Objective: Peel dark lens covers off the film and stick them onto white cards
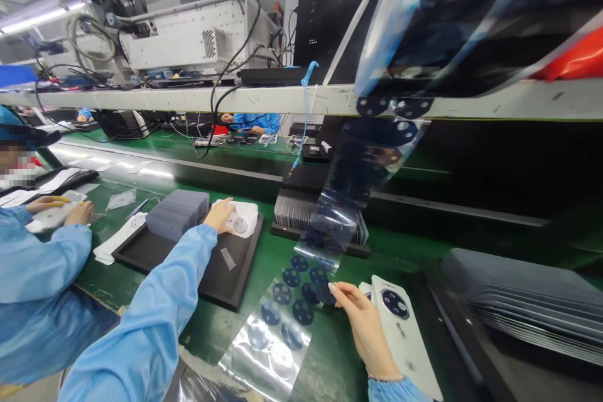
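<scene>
My left hand (220, 213) reaches forward in a blue sleeve and grips the edge of a white back cover (244, 221) with a round camera hole, which lies at the far end of a black tray (221, 286). My right hand (365, 326) holds another white back cover (407, 336) with a dark round camera ring. Its fingertips touch a clear film strip (287, 311) carrying several dark round discs. The strip runs up to the shelf above (396, 38).
A stack of grey pieces (176, 213) stands on the tray's left. A second black tray (301, 213) holds more grey pieces, and another grey stack (527, 301) is at right. A co-worker's hands (78, 212) work at left. Another person (257, 122) sits across the green belt.
</scene>
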Available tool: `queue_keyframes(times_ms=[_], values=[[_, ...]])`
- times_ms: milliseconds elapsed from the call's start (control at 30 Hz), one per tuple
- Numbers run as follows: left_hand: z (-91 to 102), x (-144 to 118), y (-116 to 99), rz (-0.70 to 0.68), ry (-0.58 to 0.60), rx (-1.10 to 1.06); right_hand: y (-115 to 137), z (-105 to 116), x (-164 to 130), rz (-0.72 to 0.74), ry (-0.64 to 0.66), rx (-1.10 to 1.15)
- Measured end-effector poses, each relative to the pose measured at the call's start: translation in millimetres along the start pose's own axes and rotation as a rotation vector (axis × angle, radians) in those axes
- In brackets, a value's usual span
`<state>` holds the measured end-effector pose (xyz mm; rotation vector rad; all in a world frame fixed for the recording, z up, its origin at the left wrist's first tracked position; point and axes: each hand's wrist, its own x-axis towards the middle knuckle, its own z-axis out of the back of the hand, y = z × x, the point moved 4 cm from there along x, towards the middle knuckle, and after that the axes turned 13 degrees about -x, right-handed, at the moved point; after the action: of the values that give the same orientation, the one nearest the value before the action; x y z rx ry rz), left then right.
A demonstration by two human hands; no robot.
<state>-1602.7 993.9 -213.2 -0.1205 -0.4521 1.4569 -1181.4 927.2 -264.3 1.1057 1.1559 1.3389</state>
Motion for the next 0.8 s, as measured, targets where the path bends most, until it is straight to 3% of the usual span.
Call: queue_keyframes(times_ms=[200,367,500,600,800], values=[[19.7,8.8,-1.9,0.014,-0.036,-0.058,-11.3,-3.8,1.5,-0.082,-0.074,0.086],[40.2,0.2,-5.0,0.146,-0.14,-0.202,-16.9,-5.4,3.3,-0.139,-0.105,0.179],[48.6,-13.0,-32.7,0.261,-0.296,-0.435,-13.1,-5.4,2.8,-0.142,-0.118,0.243],[27.6,-29.8,-76.8,0.274,-0.29,-0.724,-7.3,-4.5,1.5,-0.117,-0.157,0.281],[-63.4,-74.3,-181.3,0.316,-0.047,-1.245,-0.1,-1.3,-0.4,-0.057,-0.223,0.295]])
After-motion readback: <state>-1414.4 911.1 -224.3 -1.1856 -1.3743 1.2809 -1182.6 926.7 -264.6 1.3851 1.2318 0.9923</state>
